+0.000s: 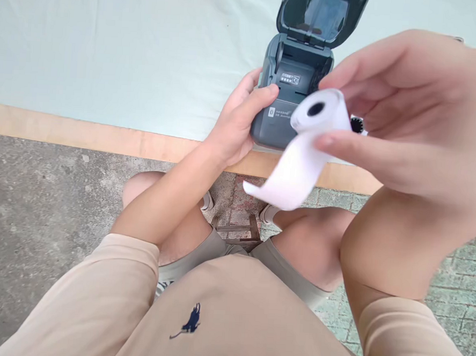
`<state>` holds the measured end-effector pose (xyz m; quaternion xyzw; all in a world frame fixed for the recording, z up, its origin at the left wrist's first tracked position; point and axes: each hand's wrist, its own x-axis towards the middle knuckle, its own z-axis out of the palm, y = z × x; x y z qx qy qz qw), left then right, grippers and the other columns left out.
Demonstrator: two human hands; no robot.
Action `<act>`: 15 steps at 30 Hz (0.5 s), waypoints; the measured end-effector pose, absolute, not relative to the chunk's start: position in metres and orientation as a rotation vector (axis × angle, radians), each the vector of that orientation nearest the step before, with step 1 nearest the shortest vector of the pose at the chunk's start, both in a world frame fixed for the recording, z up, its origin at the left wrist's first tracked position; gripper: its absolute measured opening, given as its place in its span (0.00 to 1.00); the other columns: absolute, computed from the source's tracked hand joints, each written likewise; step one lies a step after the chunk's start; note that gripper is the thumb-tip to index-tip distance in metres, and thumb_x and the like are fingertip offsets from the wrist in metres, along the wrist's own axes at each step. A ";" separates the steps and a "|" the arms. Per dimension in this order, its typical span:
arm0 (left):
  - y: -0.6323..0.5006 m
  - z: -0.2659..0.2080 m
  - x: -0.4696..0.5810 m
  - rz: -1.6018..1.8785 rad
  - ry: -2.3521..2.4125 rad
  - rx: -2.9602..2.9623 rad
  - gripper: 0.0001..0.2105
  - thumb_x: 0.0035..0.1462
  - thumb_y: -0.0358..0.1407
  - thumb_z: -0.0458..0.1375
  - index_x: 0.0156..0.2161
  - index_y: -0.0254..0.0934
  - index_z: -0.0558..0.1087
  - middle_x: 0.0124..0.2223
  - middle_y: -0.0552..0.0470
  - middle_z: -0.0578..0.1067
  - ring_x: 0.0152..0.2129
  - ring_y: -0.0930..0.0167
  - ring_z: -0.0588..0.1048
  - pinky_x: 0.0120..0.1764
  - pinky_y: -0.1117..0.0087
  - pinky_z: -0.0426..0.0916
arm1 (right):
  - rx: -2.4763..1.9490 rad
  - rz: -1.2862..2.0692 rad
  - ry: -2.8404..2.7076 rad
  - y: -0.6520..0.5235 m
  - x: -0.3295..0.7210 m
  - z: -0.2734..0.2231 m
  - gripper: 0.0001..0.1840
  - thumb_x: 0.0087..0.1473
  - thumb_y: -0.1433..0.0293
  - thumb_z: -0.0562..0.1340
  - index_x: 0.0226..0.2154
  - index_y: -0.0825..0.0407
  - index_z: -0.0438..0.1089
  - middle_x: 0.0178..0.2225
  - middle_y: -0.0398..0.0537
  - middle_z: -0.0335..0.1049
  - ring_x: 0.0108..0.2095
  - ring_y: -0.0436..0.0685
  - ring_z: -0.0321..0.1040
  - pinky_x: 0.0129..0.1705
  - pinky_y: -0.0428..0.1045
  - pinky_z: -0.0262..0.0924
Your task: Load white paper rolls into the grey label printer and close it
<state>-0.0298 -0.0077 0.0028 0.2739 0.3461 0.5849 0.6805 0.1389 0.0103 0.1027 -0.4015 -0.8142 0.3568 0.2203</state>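
A dark grey-blue label printer rests at the table's near edge, its lid swung up and its paper bay exposed. My left hand grips the printer's left side, thumb on its front face. Between the thumb and fingers of my right hand is a white paper roll with a black core. A strip of paper hangs loose from the roll toward the lower left. The roll is in front of the printer's right side and hides part of it. A small black ribbed round part shows behind the roll.
The table has a pale green-white cover and a light wooden front edge. Below it are my bent legs, a wooden stool part and a floor of concrete and greenish bricks.
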 end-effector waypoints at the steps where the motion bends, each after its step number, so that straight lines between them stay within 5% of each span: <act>1: -0.008 0.003 -0.029 1.314 0.780 0.630 0.07 0.57 0.34 0.54 0.41 0.42 0.69 0.33 0.58 0.73 0.35 0.73 0.73 0.38 0.72 0.67 | -1.094 0.904 -2.285 0.011 0.133 0.100 0.15 0.46 0.65 0.67 0.39 0.46 0.67 0.36 0.42 0.70 0.35 0.53 0.68 0.36 0.52 0.67; 6: -0.011 0.006 -0.026 1.278 0.833 0.600 0.13 0.55 0.29 0.55 0.47 0.41 0.68 0.33 0.59 0.71 0.39 0.73 0.76 0.40 0.75 0.67 | -1.238 0.450 -2.390 0.023 0.122 0.080 0.14 0.49 0.68 0.63 0.42 0.45 0.67 0.42 0.40 0.70 0.41 0.54 0.69 0.44 0.50 0.65; 15: -0.013 0.005 -0.029 1.311 0.675 0.574 0.08 0.56 0.32 0.55 0.42 0.41 0.68 0.34 0.56 0.73 0.35 0.73 0.76 0.35 0.76 0.70 | -1.234 0.340 -2.452 0.026 0.121 0.077 0.15 0.48 0.66 0.64 0.42 0.48 0.67 0.44 0.43 0.70 0.45 0.56 0.66 0.46 0.52 0.63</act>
